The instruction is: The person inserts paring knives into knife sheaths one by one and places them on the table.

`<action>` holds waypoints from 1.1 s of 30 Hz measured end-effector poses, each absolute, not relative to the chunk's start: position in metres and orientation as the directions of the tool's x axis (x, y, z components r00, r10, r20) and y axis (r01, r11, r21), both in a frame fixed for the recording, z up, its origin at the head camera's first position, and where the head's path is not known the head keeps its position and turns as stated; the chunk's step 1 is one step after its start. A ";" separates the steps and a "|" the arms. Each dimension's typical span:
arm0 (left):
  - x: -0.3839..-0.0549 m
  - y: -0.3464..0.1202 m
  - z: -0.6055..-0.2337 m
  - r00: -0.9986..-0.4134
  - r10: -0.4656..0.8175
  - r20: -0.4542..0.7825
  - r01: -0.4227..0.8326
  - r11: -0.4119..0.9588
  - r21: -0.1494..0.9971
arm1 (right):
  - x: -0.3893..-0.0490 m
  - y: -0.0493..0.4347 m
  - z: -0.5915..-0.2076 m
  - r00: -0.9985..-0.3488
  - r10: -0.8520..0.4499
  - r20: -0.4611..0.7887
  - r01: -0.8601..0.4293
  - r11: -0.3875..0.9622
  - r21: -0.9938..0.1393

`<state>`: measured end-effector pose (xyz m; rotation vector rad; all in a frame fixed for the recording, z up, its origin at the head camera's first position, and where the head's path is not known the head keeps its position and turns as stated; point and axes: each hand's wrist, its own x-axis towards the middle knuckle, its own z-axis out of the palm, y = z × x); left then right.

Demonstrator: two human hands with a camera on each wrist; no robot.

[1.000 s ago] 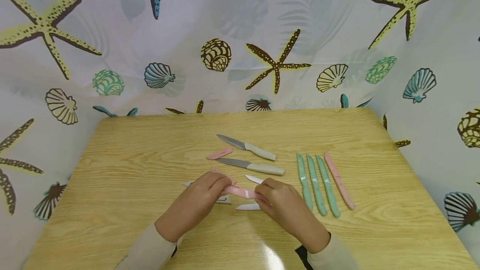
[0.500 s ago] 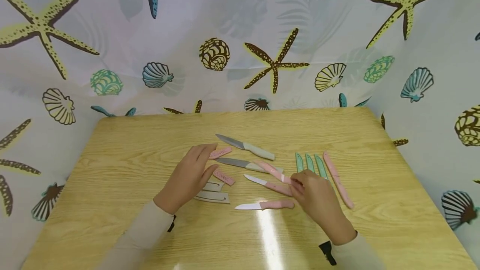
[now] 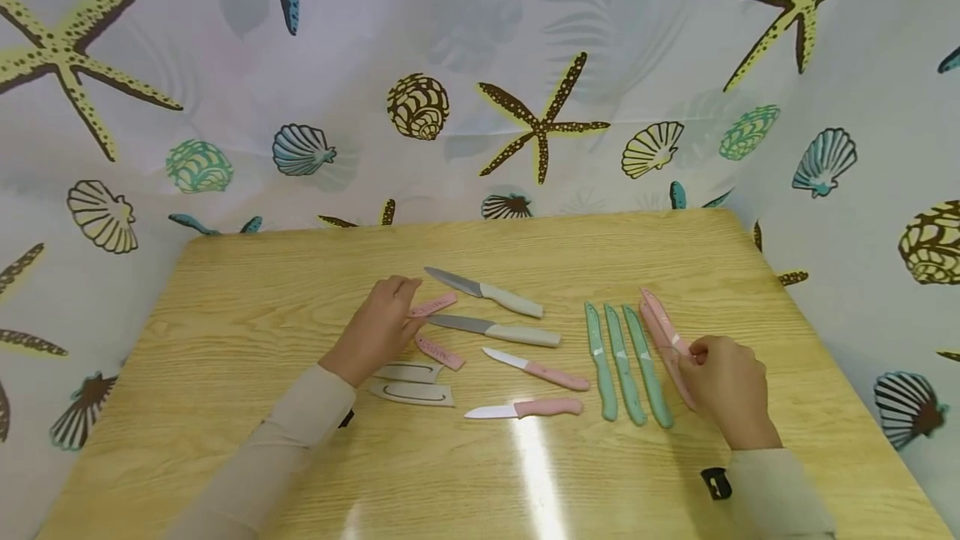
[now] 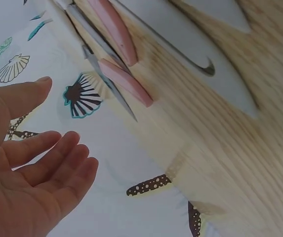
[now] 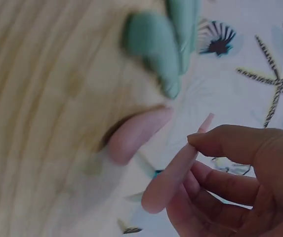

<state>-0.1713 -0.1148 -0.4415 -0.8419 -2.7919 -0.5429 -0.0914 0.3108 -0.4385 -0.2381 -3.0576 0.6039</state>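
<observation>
Pinched between thumb and fingers, a sheathed pink knife is in the grasp of the right hand, held near where the handle narrows toward the sheath, its rounded butt sticking out freely. It is at the right of the table, just beside a second pink knife that lies next to three green knives. The knife looks slim, so it should prove light and stiff; the handle appears smooth, perhaps plastic, and could slip or roll under a bare fingertip grip. The blade (hidden in its cover, if the bare white ones on the table are any guide) may be ceramic, hence brittle if dropped or twisted. The handle is likely the safest place to take hold, since a pull on the sheath alone might slide it off. The left hand grasps nothing, its fingers loosely curved near a loose pink sheath beside the grey-bladed knives.
</observation>
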 end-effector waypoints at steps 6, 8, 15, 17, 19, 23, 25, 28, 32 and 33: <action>-0.177 -0.115 -0.447 -0.847 0.493 0.200 0.531 0.803 0.270 | -0.100 0.331 -0.444 -0.971 0.193 -0.141 0.232 0.900 -0.368; -0.178 -0.115 -0.448 -0.858 0.485 0.170 0.514 0.811 0.278 | -0.102 0.332 -0.445 -0.967 0.194 -0.167 0.243 0.900 -0.363; -0.181 -0.113 -0.451 -0.874 0.473 0.107 0.483 0.829 0.283 | -0.106 0.332 -0.449 -0.964 0.191 -0.182 0.247 0.899 -0.362; -0.181 -0.113 -0.452 -0.873 0.476 0.107 0.486 0.829 0.277 | -0.106 0.332 -0.450 -0.968 0.185 -0.167 0.235 0.901 -0.364; -0.182 -0.113 -0.453 -0.874 0.474 0.106 0.483 0.829 0.281 | -0.106 0.331 -0.450 -0.970 0.181 -0.161 0.229 0.903 -0.364; -0.183 -0.112 -0.454 -0.875 0.470 0.117 0.483 0.829 0.281 | -0.107 0.330 -0.449 -0.970 0.183 -0.163 0.231 0.903 -0.362; -0.184 -0.112 -0.454 -0.872 0.474 0.124 0.489 0.828 0.276 | -0.106 0.330 -0.450 -0.969 0.186 -0.163 0.233 0.904 -0.359; -0.185 -0.111 -0.454 -0.864 0.488 0.124 0.503 0.824 0.261 | -0.104 0.327 -0.450 -0.970 0.203 -0.131 0.237 0.905 -0.354; -0.190 -0.108 -0.454 -0.872 0.482 0.087 0.486 0.831 0.270 | -0.098 0.318 -0.449 -0.973 0.225 -0.043 0.225 0.905 -0.361; -0.191 -0.107 -0.454 -0.878 0.474 0.072 0.474 0.837 0.274 | -0.096 0.315 -0.447 -0.974 0.225 -0.018 0.216 0.905 -0.368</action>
